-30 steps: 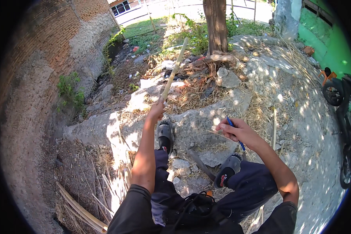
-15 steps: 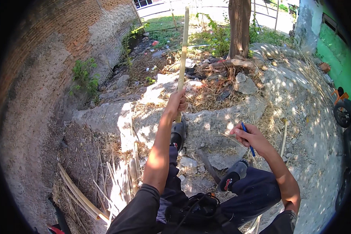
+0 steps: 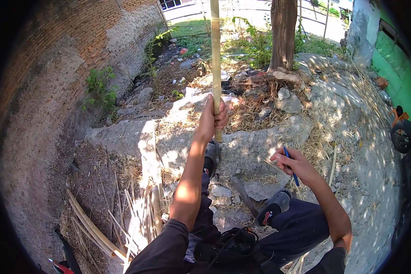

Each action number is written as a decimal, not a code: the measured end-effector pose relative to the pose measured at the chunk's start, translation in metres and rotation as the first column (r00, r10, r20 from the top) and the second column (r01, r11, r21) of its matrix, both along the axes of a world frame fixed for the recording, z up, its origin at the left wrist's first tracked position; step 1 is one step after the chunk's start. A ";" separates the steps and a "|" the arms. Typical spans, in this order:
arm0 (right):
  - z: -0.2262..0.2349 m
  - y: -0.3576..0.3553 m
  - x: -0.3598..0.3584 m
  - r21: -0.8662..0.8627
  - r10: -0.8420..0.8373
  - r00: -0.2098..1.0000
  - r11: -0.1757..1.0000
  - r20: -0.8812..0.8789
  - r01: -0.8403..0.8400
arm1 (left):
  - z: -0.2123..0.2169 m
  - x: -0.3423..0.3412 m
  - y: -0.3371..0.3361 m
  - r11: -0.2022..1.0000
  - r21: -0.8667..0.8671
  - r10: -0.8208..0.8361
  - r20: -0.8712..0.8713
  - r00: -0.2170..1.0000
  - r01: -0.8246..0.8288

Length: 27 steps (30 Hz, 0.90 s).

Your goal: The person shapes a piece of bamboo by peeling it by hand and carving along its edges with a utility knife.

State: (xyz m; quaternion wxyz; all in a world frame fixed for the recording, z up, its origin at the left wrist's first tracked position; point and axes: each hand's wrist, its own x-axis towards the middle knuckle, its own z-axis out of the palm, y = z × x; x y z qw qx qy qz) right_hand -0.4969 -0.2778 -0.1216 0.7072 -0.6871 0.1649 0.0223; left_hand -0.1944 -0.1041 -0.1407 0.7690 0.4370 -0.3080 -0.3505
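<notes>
My left hand [image 3: 213,118] is closed round the lower part of a long bamboo strip [image 3: 216,55]. The strip stands nearly upright, its top running out of the picture and its bottom end just below my fist, near my left shoe [image 3: 211,157]. Off to the right, my right hand [image 3: 300,168] is closed on a slim blue pen [image 3: 296,179], which pokes out above and below the fingers. A thin pale sliver [image 3: 264,160] shows by those fingertips; whether it is held, I cannot tell.
Bamboo strips [image 3: 89,223] and splints lie at the lower left. A dark curved piece [image 3: 244,196] rests beside my right shoe [image 3: 275,205]. Ahead are a rough stone ledge [image 3: 123,135] and a tree trunk [image 3: 283,36]. A brick wall [image 3: 55,55] bounds the left, a green wall [image 3: 395,73] the right.
The bamboo strip has come up closer and a little to the right, so its top now leaves the picture. My left hand's grip has turned slightly. The right hand is nearly unmoved.
</notes>
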 end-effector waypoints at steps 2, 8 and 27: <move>0.001 0.001 0.001 -0.003 0.007 1.000 1.000 -0.004 -0.007 | 0.005 -0.009 0.000 0.998 -0.023 -0.055 -0.008 0.998 0.055; -0.002 0.001 0.004 0.005 -0.073 0.997 0.997 0.028 0.073 | 0.012 -0.041 -0.002 0.982 -0.059 -0.181 -0.082 0.980 0.177; 0.001 0.002 0.004 0.007 -0.105 0.992 0.995 0.064 0.104 | 0.014 -0.054 0.003 0.997 -0.054 -0.063 -0.036 0.997 0.061</move>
